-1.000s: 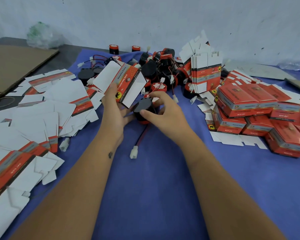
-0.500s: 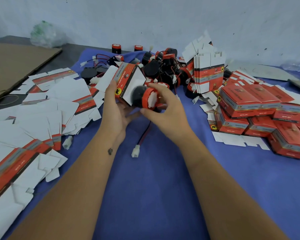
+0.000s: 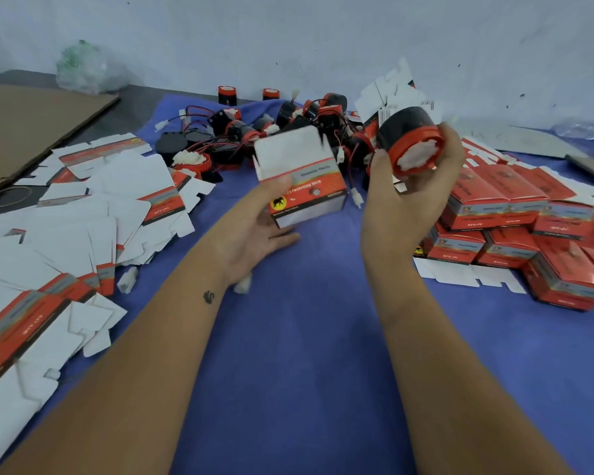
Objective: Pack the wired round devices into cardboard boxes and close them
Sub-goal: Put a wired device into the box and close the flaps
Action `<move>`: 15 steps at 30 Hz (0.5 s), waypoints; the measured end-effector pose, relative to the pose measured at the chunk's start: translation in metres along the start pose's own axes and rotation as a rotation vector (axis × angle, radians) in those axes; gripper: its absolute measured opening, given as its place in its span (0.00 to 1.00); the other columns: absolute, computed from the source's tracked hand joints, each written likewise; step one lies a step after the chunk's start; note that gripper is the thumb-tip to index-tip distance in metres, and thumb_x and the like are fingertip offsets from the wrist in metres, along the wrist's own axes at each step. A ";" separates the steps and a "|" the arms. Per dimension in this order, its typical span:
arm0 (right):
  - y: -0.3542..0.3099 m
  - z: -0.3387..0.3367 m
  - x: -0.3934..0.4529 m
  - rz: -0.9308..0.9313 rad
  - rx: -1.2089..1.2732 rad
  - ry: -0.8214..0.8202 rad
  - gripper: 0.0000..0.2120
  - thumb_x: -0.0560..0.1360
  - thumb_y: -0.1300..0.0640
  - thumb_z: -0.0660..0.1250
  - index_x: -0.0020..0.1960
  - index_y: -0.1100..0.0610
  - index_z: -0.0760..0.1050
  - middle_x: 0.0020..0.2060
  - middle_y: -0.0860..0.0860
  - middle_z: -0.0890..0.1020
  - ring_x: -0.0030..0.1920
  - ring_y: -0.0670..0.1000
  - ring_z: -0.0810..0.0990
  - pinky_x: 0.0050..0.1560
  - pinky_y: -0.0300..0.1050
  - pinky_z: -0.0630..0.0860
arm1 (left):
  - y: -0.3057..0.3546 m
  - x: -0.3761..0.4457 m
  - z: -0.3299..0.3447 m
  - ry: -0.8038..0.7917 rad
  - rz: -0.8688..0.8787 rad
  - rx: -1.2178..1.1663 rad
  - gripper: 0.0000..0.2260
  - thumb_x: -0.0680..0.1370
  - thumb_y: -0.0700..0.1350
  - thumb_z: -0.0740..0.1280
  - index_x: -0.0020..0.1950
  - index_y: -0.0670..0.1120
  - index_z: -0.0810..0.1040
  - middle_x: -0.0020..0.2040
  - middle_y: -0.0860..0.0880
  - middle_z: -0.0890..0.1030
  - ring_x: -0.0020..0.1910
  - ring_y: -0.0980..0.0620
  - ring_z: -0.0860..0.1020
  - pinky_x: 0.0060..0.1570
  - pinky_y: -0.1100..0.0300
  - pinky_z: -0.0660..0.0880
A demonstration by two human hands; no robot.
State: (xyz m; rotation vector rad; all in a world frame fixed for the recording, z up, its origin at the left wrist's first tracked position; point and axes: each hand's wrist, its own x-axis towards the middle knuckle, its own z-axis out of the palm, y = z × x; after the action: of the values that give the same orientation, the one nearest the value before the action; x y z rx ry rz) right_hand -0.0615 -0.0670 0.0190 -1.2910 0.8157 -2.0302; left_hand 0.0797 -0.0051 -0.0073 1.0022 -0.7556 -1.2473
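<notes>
Head view. The step in hand appears to be loading: one device is being brought toward one open box, not yet inserted.

The left hand [image 3: 254, 231] is gripping the box [image 3: 302, 181], thumb pressing on the printed face and fingers wrapping underneath; the white flap is standing up at the far side. The box is hovering above the blue tabletop [image 3: 306, 354].

The right hand [image 3: 415, 197] is clamping the round device [image 3: 408, 142], just right of the box and apart from it. Fingers are curling around its black body; the red rim is facing the camera, with something white bunched inside it. A white plug [image 3: 356, 197] is dangling between box and device; whether it belongs to this device I cannot tell.

Next move, as a judgement: turn the device to line up with the box opening, slide it in with its wire tucked, then fold the flap shut.

Behind the box, a pile of loose devices [image 3: 288, 132] is waiting. Left of the box, flat unfolded cartons [image 3: 93, 214] are lying spread out. Right of the box, closed boxes [image 3: 515, 221] are sitting stacked.
</notes>
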 end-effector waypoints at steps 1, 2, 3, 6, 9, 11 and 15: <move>0.000 0.000 -0.001 -0.063 -0.058 -0.014 0.29 0.72 0.63 0.71 0.71 0.62 0.66 0.65 0.54 0.71 0.67 0.51 0.72 0.65 0.41 0.72 | 0.001 0.002 -0.003 0.092 0.045 0.041 0.20 0.73 0.50 0.74 0.63 0.49 0.76 0.57 0.50 0.83 0.58 0.49 0.80 0.63 0.49 0.76; 0.000 0.000 -0.003 -0.135 -0.116 -0.024 0.29 0.72 0.64 0.71 0.70 0.63 0.66 0.64 0.55 0.71 0.66 0.51 0.71 0.63 0.35 0.70 | 0.000 0.004 -0.006 0.201 0.108 0.119 0.20 0.74 0.48 0.74 0.63 0.48 0.73 0.58 0.50 0.82 0.59 0.50 0.80 0.62 0.50 0.77; 0.001 0.000 -0.005 -0.207 -0.172 -0.039 0.28 0.71 0.64 0.71 0.69 0.65 0.67 0.63 0.57 0.71 0.64 0.51 0.71 0.62 0.31 0.68 | 0.000 0.006 -0.010 0.310 0.179 0.234 0.21 0.73 0.45 0.76 0.63 0.48 0.72 0.58 0.52 0.81 0.58 0.53 0.80 0.59 0.55 0.78; 0.003 0.002 -0.010 -0.362 -0.313 -0.170 0.27 0.69 0.66 0.72 0.67 0.66 0.70 0.61 0.61 0.72 0.63 0.52 0.70 0.63 0.36 0.69 | -0.001 0.006 -0.020 0.462 0.269 0.542 0.27 0.67 0.46 0.80 0.60 0.54 0.70 0.53 0.60 0.78 0.51 0.64 0.76 0.42 0.70 0.72; 0.010 0.003 -0.018 -0.450 -0.419 -0.393 0.28 0.69 0.64 0.73 0.67 0.65 0.71 0.61 0.59 0.74 0.62 0.52 0.71 0.62 0.44 0.72 | -0.003 0.007 -0.022 0.404 0.231 0.619 0.28 0.68 0.46 0.80 0.62 0.52 0.70 0.51 0.57 0.78 0.49 0.60 0.76 0.42 0.64 0.72; 0.013 0.005 -0.024 -0.380 -0.459 -0.573 0.29 0.69 0.61 0.73 0.68 0.63 0.70 0.61 0.56 0.75 0.62 0.52 0.73 0.61 0.42 0.73 | -0.005 0.008 -0.020 0.315 0.228 0.682 0.28 0.69 0.44 0.79 0.63 0.51 0.69 0.51 0.56 0.79 0.47 0.62 0.77 0.41 0.67 0.74; 0.021 0.007 -0.029 -0.261 -0.538 -0.806 0.26 0.71 0.54 0.74 0.65 0.56 0.70 0.59 0.49 0.77 0.58 0.49 0.73 0.53 0.43 0.74 | -0.005 0.008 -0.020 0.226 0.200 0.741 0.29 0.70 0.37 0.77 0.67 0.48 0.69 0.53 0.55 0.79 0.51 0.62 0.77 0.43 0.70 0.73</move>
State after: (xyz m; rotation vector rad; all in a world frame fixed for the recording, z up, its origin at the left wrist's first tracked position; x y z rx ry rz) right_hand -0.0416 -0.0593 -0.0107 -2.3893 0.8311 -1.2576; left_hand 0.0969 -0.0097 -0.0198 1.5860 -1.1386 -0.6570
